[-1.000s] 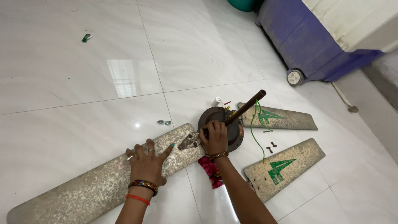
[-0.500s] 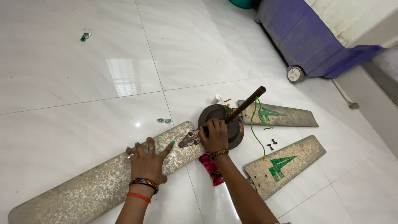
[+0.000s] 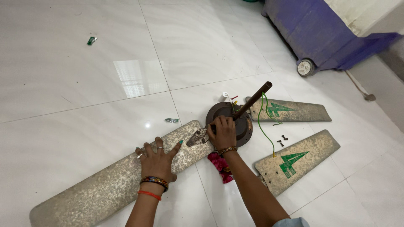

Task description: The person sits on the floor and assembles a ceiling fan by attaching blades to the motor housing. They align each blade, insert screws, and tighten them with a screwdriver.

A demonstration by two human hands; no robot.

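Directly: left hand (image 3: 158, 159) lay flat, fingers spread, pressing on the long fan blade (image 3: 113, 180) on the tiled floor (image 3: 84, 84). Right hand (image 3: 223, 132) was curled over the blade's metal bracket (image 3: 198, 136) at the edge of the round motor hub (image 3: 233, 120); what it gripped could not be told. Brown rod (image 3: 252, 100) rose tilted from the hub. Two more blades (image 3: 294, 162) lay beyond, two screws (image 3: 282, 140) between them.
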